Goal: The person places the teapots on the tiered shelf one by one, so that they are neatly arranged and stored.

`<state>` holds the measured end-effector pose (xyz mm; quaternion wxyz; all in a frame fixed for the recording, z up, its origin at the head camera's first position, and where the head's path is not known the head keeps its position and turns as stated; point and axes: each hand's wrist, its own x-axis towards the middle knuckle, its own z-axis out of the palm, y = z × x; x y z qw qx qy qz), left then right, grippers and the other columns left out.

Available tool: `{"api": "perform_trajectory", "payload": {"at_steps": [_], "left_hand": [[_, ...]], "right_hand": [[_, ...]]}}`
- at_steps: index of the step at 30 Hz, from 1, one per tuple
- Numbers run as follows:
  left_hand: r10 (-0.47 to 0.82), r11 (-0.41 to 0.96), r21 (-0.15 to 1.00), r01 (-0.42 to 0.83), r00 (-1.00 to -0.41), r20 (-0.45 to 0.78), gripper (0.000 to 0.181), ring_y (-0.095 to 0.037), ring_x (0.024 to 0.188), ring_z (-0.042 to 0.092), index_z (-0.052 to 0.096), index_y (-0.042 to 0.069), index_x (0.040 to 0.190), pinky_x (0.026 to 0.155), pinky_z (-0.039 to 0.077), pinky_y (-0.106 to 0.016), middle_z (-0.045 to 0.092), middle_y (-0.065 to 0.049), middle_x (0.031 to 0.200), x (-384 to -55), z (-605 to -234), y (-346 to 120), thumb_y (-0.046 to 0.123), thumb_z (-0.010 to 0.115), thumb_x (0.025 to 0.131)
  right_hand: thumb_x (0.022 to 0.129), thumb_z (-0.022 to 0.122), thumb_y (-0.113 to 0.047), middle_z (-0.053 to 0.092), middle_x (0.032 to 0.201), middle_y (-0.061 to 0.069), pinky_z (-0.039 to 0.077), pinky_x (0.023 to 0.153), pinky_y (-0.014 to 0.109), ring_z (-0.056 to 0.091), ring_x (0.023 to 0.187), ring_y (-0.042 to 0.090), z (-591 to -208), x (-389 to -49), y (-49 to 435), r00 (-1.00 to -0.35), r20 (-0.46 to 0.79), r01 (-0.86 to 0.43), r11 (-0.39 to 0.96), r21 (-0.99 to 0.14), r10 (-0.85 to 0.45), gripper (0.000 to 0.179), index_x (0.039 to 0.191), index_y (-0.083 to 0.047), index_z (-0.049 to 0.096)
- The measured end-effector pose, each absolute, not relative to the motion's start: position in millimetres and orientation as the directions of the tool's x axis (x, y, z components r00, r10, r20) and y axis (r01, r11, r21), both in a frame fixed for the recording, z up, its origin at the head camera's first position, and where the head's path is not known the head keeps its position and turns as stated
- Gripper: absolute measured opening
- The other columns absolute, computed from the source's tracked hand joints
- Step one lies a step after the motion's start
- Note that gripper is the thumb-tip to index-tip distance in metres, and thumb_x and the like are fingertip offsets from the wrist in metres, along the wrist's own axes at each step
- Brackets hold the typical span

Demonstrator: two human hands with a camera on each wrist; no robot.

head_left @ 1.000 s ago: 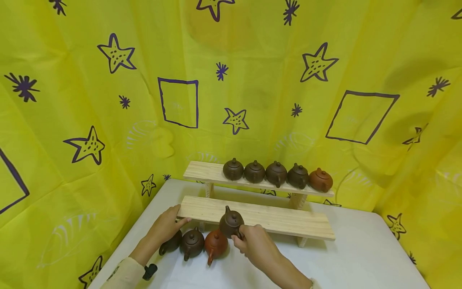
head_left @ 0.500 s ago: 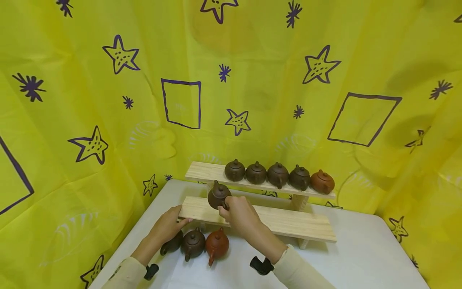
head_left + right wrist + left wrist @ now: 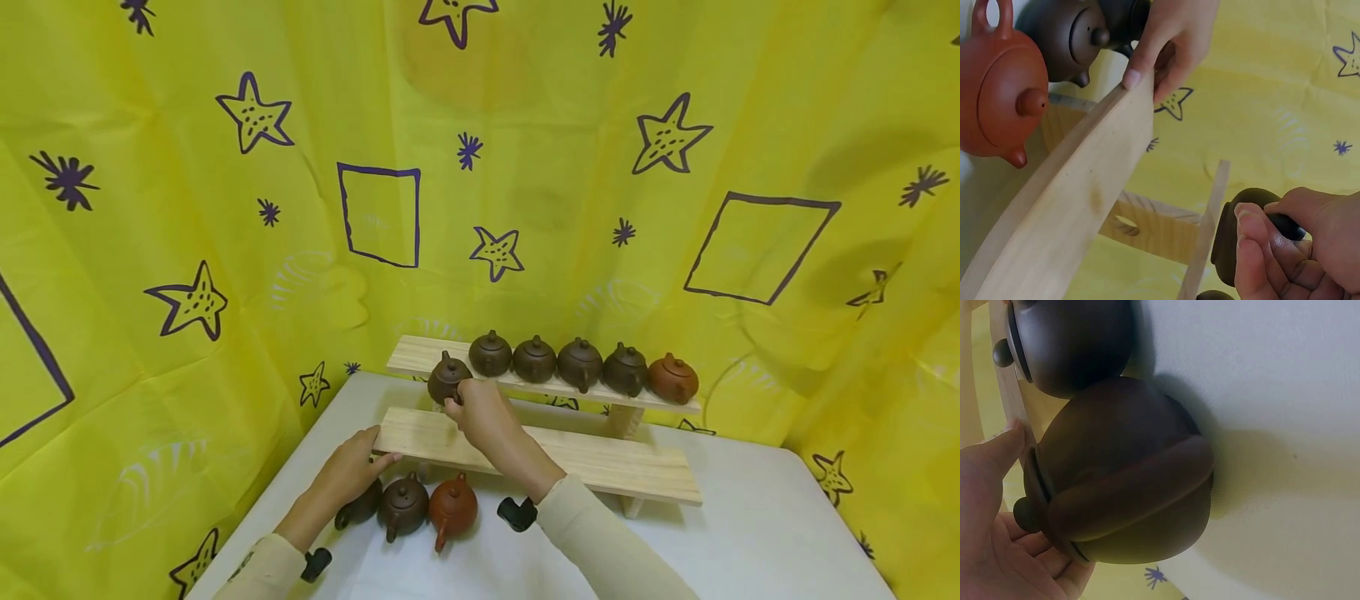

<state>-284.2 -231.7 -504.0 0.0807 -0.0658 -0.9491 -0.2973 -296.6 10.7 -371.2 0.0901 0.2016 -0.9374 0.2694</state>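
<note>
My right hand pinches a dark brown teapot by its handle, at the front of the upper shelf's left part. In the right wrist view this teapot is partly hidden by the fingers; whether its base touches the shelf I cannot tell. My left hand grips the left end of the lower wooden shelf, thumb along the front edge. Below that hand stands a dark teapot, beside another dark teapot and a reddish-brown teapot on the table.
On the upper shelf, several dark teapots and a reddish teapot stand in a row right of the held one. Wooden supports carry the boards on a white table. A yellow patterned curtain surrounds the table.
My right hand has carried the dark teapot from in front of the lower shelf, up and leftward, to the upper shelf. My left hand stays at the lower shelf's end.
</note>
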Motion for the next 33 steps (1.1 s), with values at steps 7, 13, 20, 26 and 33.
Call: {"api": "perform_trajectory", "payload": {"at_steps": [7, 13, 20, 26, 33], "left_hand": [[0.074, 0.816, 0.554, 0.164, -0.981, 0.182, 0.068, -0.040, 0.124, 0.065, 0.054, -0.010, 0.145, 0.102, 0.054, -0.055, 0.065, -0.027, 0.136, -281.9, -502.1, -232.3, 0.035, 0.076, 0.099], [0.081, 0.816, 0.552, 0.172, -0.979, 0.186, 0.067, -0.041, 0.126, 0.064, 0.054, -0.010, 0.145, 0.103, 0.053, -0.056, 0.065, -0.027, 0.137, -281.8, -500.5, -231.4, 0.035, 0.076, 0.099], [0.084, 0.820, 0.545, 0.174, -0.979, 0.187, 0.067, -0.041, 0.125, 0.064, 0.054, -0.009, 0.145, 0.103, 0.053, -0.057, 0.065, -0.027, 0.137, -282.6, -500.2, -230.3, 0.035, 0.076, 0.099], [0.077, 0.827, 0.538, 0.163, -0.981, 0.180, 0.068, -0.041, 0.125, 0.065, 0.054, -0.009, 0.145, 0.103, 0.053, -0.056, 0.064, -0.028, 0.137, -282.2, -500.4, -230.5, 0.036, 0.075, 0.099], [0.073, 0.825, 0.543, 0.157, -0.982, 0.173, 0.069, -0.041, 0.126, 0.064, 0.053, -0.009, 0.146, 0.103, 0.053, -0.056, 0.064, -0.028, 0.138, -281.9, -500.7, -231.6, 0.036, 0.075, 0.099]], "right_hand": [[0.103, 0.069, -0.020, 0.047, 0.056, -0.001, 0.036, 0.045, 0.026, 0.047, 0.046, 0.013, -368.8, -315.8, -1.7, -0.907, 0.284, -0.413, 0.787, -0.458, -0.310, 0.046, 0.062, -0.013, 0.052], [0.104, 0.068, -0.020, 0.049, 0.057, 0.000, 0.036, 0.044, 0.025, 0.048, 0.046, 0.014, -364.4, -329.1, -11.6, -0.924, 0.257, -0.377, 0.794, -0.478, -0.284, 0.045, 0.062, -0.012, 0.053], [0.104, 0.068, -0.017, 0.046, 0.055, -0.001, 0.034, 0.042, 0.023, 0.044, 0.044, 0.013, -360.8, -340.6, -17.0, -0.937, 0.226, -0.347, 0.794, -0.499, -0.267, 0.046, 0.062, -0.011, 0.053], [0.104, 0.066, -0.015, 0.044, 0.054, -0.001, 0.032, 0.043, 0.025, 0.042, 0.045, 0.013, -356.2, -349.1, -20.6, -0.947, 0.192, -0.319, 0.804, -0.502, -0.257, 0.049, 0.058, -0.012, 0.049], [0.102, 0.066, -0.018, 0.058, 0.071, 0.005, 0.043, 0.054, 0.032, 0.054, 0.061, 0.020, -354.7, -361.6, -26.6, -0.962, 0.166, -0.272, 0.831, -0.485, -0.218, 0.040, 0.063, -0.012, 0.056]]}}
